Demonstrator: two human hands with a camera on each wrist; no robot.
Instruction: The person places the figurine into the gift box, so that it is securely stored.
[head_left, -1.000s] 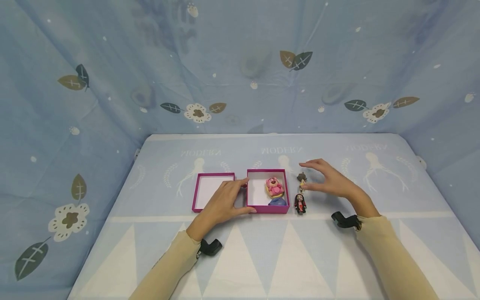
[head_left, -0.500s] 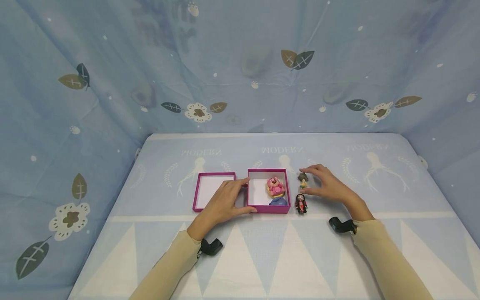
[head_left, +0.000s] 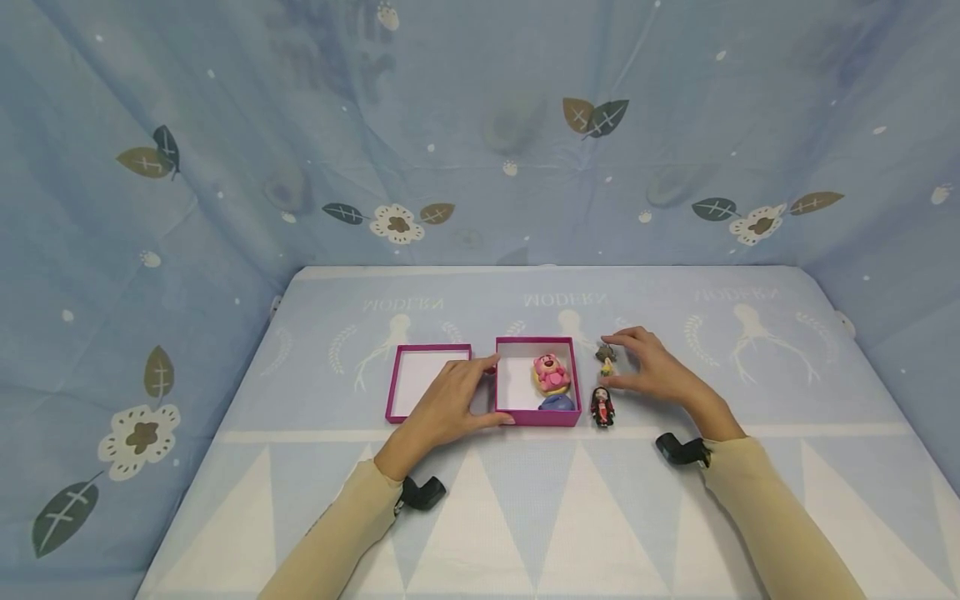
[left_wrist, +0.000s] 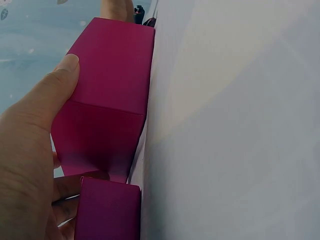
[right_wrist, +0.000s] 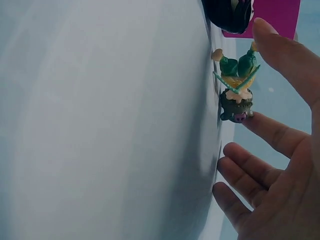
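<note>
My left hand (head_left: 442, 404) holds the left side of a magenta box (head_left: 536, 419). Its thumb (left_wrist: 67, 70) lies on the front wall, while the other fingers reach around behind the corner. In the box are a pink bear figure (head_left: 551, 375) and a blue-purple item (head_left: 557, 403), both toward the right. My right hand (head_left: 656, 367) pinches a small figurine (right_wrist: 236, 100) lying on the table, index finger at its dark head and thumb at one foot. This figurine has green legs and a yellow middle. Just nearer lies a black-haired doll figure (head_left: 602, 407) in red and black.
A shallow magenta box lid (head_left: 392, 392) with a white inside lies left of the box, partly covered by my left hand. The patterned table (head_left: 525, 517) stretches toward me. A blue floral cloth (head_left: 480, 167) hangs behind and at the sides.
My right hand has moved slightly left and nearer, and its thumb and index finger have come together on the small figurine. The left hand stays on the box.
</note>
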